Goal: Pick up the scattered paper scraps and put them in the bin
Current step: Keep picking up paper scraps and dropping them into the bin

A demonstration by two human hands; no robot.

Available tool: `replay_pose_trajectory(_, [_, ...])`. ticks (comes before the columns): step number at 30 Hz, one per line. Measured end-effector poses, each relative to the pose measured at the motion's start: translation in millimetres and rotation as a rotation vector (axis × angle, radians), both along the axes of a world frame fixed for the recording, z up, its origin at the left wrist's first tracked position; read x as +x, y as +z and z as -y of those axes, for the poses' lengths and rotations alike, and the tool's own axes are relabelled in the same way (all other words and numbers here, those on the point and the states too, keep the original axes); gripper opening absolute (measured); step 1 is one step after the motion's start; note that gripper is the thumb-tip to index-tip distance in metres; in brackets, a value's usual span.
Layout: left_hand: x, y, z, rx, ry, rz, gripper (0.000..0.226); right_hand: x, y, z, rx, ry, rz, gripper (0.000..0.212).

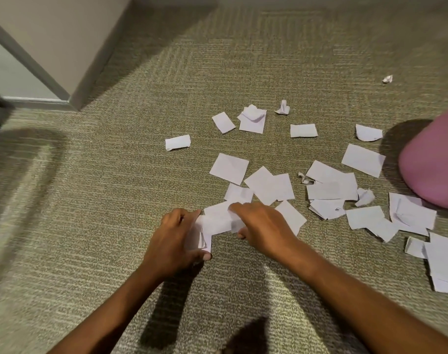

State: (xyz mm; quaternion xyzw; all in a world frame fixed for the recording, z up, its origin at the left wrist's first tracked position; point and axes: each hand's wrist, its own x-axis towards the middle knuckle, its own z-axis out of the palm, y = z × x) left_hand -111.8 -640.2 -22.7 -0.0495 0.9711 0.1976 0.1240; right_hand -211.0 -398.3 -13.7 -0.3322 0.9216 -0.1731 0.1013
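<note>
Head view: plain white paper scraps (229, 168)

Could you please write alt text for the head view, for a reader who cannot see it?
A left hand and a right hand grip a bunch of white paper scraps on carpet. Many more scraps lie scattered beyond them, toward a pink bin at the right edge.

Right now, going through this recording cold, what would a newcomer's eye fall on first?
The white paper scraps strewn over the grey-green carpet, from centre to the right edge, some flat and some crumpled. Just below centre, the left hand and right hand together hold a small bundle of scraps. At the right edge sits a pink bin, partly cut off by the frame.
</note>
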Motion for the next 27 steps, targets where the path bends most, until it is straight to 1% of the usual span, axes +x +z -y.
replay_pose_trajectory(3, [-4, -2, -1, 0.04, 0.054, 0.008, 0.117, -4, 1, 19, -0.03, 0.049, -0.037, 0.066])
replay_pose_trajectory(7, [-5, -3, -1, 0.063, 0.093, 0.01, 0.115, -11, 4, 37, 0.011, 0.047, -0.074, 0.085])
replay_pose_trajectory(9, [-6, -4, -1, 0.062, 0.104, 0.01, 0.112, -16, 4, 43, 0.013, 0.068, -0.071, 0.086])
replay_pose_trajectory(11, [-6, -4, -3, 0.04, 0.119, 0.018, 0.109, -19, 4, 45, 0.016, 0.112, -0.063, 0.076])
replay_pose_trajectory(14, [-7, -5, -7, 0.063, 0.172, 0.027, 0.1, -14, 2, 44, 0.004, 0.127, -0.092, 0.051])
replay_pose_trajectory(17, [-5, -2, -10, 0.161, 0.213, 0.052, 0.074, -4, 3, 39, -0.02, 0.064, -0.097, 0.038])
replay_pose_trajectory(19, [-5, -1, -10, 0.22, 0.202, 0.035, 0.062, 1, 9, 33, -0.044, -0.001, -0.047, 0.033])
replay_pose_trajectory(21, [-7, 4, -10, 0.301, 0.248, -0.005, 0.054, 4, 18, 26, -0.075, -0.101, 0.051, 0.027])
replay_pose_trajectory(23, [-12, 12, -12, 0.42, 0.363, -0.03, 0.049, 6, 27, 20, -0.122, -0.236, 0.165, 0.024])
replay_pose_trajectory(24, [-15, 17, -13, 0.527, 0.442, -0.025, 0.045, 6, 30, 17, -0.159, -0.301, 0.225, 0.027])
replay_pose_trajectory(25, [-18, 22, -15, 0.675, 0.515, -0.006, 0.041, 6, 34, 12, -0.214, -0.367, 0.288, 0.031])
replay_pose_trajectory(27, [-26, 35, -20, 0.922, 0.605, 0.05, 0.041, 4, 39, 4, -0.398, -0.496, 0.457, 0.035])
